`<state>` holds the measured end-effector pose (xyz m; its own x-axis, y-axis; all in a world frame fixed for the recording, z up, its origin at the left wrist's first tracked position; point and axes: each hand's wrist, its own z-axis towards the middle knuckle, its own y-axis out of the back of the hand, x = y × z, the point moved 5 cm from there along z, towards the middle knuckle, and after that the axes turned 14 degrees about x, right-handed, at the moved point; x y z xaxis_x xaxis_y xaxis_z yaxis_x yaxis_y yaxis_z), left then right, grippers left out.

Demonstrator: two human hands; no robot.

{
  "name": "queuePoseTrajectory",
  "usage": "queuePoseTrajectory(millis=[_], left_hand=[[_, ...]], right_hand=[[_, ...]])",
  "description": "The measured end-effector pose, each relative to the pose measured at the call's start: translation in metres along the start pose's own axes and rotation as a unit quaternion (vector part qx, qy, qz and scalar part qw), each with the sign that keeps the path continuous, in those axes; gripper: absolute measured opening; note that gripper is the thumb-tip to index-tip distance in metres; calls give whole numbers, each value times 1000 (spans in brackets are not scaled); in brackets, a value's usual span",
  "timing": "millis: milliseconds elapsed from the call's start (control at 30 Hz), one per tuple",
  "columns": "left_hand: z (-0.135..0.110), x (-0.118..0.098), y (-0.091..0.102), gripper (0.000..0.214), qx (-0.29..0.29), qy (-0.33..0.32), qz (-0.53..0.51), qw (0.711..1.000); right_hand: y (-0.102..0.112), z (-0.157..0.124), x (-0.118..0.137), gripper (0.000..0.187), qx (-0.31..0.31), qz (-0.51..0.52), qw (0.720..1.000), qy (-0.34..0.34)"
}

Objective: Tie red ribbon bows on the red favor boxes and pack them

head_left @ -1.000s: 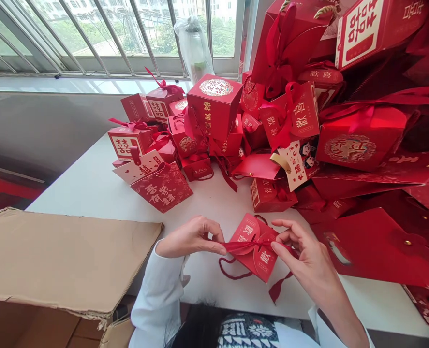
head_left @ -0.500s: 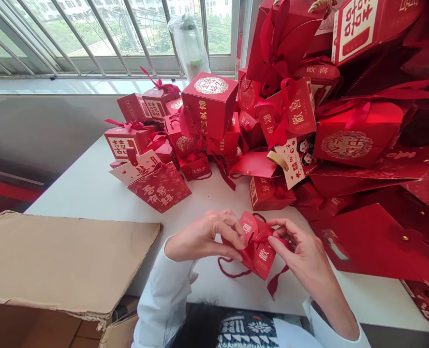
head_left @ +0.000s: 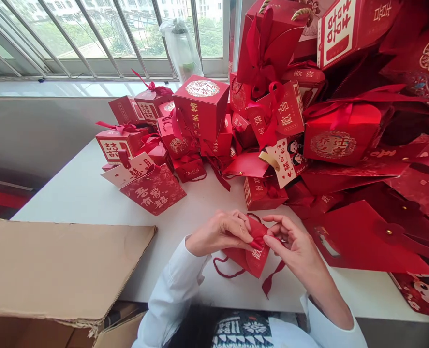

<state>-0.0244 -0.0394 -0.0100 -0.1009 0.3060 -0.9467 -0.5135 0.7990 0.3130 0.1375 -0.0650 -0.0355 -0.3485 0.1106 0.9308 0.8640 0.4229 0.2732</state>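
Observation:
A small red gift box (head_left: 241, 256) with gold lettering lies on the white table in front of me. Red ribbon (head_left: 273, 279) runs across its top, one tail hanging down at the right. Dark red cord handles (head_left: 226, 274) loop out from its sides. My left hand (head_left: 224, 233) pinches a piece of the ribbon over the box's top. My right hand (head_left: 290, 244) pinches the ribbon from the right, close to the left fingertips. Fingers partly cover the ribbon's crossing, so I cannot make out the knot.
Red gift boxes and bags (head_left: 199, 108) are heaped at the back and right. A patterned red bag (head_left: 154, 191) stands left of centre. An open cardboard box (head_left: 62, 270) sits at the lower left. A plastic-wrapped cup (head_left: 181, 50) stands by the barred window.
My left hand has moved right across the box, drawing ribbon in its fingertips towards my right hand. The view has shifted slightly.

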Motion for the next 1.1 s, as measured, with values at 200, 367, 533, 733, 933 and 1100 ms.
queuePoseTrajectory(millis=[200, 367, 533, 733, 933, 1100], left_hand=[[-3, 2, -4, 40, 8, -25, 38, 999], [-6, -1, -6, 38, 3, -44, 59, 997], [-6, -2, -6, 36, -7, -62, 57, 996], [-4, -4, -7, 20, -9, -34, 71, 997], [-5, 3, -12, 22, -36, 54, -6, 998], [-8, 0, -15, 36, -84, 107, -14, 991]], right_hand=[[3, -1, -6, 43, 61, 162, 985, -7], [4, -4, -7, 46, 76, 234, 969, -35], [14, -6, -9, 44, 84, 138, 987, -16], [25, -8, 9, 20, -40, -229, 972, -8], [15, -10, 37, 23, -126, -358, 923, 64], [-3, -6, 61, 17, -153, -420, 881, 156]])
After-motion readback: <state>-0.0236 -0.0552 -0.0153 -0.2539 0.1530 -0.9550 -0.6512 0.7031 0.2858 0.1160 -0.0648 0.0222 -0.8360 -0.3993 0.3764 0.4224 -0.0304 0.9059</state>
